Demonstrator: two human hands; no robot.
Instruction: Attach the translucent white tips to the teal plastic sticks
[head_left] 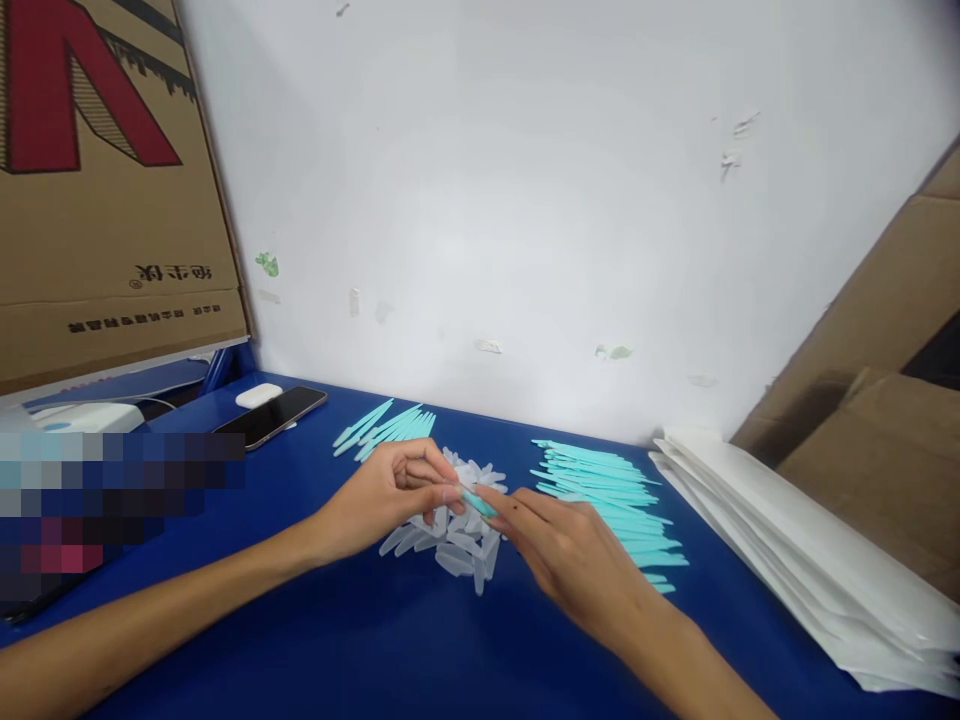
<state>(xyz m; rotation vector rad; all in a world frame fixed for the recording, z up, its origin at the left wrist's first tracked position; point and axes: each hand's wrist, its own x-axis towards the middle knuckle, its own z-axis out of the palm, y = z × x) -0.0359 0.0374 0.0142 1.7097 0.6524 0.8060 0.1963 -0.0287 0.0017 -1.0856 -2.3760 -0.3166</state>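
My left hand (401,485) and my right hand (559,530) meet over a pile of clear plastic pieces (457,555). A turquoise stick (478,502) lies between them, pinched by my right fingers. The thumb and fingertips of my left hand are pressed together at its left end; what they grip there is too small to make out. Slim turquoise sticks (600,480) lie in a large group beyond and to the right of my right hand. A smaller group of turquoise sticks (390,425) lies behind my left hand.
A phone (274,418) and a white case (259,396) lie at the back left of the blue table (315,640). Stacked white sheets (795,560) run along the right side. Cardboard (877,470) stands at the right, a printed carton (112,230) at the left.
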